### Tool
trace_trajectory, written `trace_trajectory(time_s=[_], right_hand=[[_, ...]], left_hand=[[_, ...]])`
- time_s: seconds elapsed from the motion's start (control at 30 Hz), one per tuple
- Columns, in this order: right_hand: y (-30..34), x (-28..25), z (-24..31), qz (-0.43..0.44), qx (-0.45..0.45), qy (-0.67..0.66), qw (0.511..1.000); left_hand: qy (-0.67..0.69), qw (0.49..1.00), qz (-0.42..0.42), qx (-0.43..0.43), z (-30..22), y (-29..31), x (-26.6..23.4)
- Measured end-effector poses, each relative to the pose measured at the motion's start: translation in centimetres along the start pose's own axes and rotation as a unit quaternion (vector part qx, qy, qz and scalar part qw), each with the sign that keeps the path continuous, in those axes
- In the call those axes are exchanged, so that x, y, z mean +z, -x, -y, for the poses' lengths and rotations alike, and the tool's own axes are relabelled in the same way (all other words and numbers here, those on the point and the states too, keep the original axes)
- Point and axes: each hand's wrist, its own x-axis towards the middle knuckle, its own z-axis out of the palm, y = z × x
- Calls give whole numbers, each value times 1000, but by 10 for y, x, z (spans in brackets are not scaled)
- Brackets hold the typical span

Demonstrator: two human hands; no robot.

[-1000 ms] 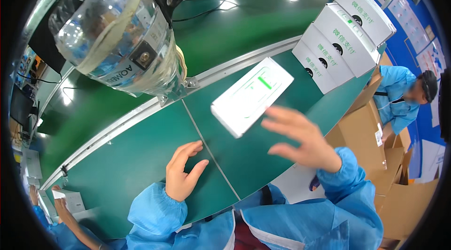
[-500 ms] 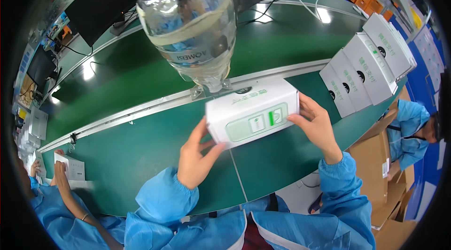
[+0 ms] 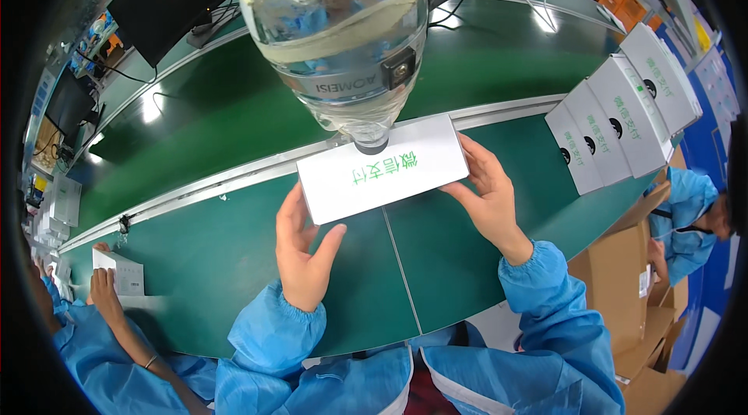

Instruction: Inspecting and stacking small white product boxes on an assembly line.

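Note:
A white carton box (image 3: pixel 382 181) with green print is held between my two hands, its broad printed face turned up. My left hand (image 3: pixel 305 247) grips its left end, with the thumb along the near side. On the right end, my right hand (image 3: pixel 489 201) has its fingers behind and thumb in front. Just over the box's far edge hangs a clear, bulbous device (image 3: pixel 335 41) with beige tape round it, its dark nozzle tip (image 3: pixel 372 144) overlapping that edge; whether they touch I cannot tell.
Several similar white boxes (image 3: pixel 608 130) stand stacked at the right. A metal rail (image 3: pixel 187 201) crosses the green table (image 3: pixel 202 267). At left, a co-worker's hand (image 3: pixel 104 290) holds another white box (image 3: pixel 127 273). Brown cartons (image 3: pixel 612 275) are at the right, near another person (image 3: pixel 689 204).
The box has moved left and away from me, under the nozzle. It has tilted, so its printed front side has turned out of sight and the upper face shows.

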Motion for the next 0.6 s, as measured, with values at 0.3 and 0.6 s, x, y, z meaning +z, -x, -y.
trace_trajectory(time_s=[0.3,0.6], right_hand=[[-11,-5,-14,-11,-76,127,989],[-8,-6,-22,-9,-32,66,997]], left_hand=[[26,999,-8,26,19,-9,1],[-9,998,-4,57,18,-11,0]])
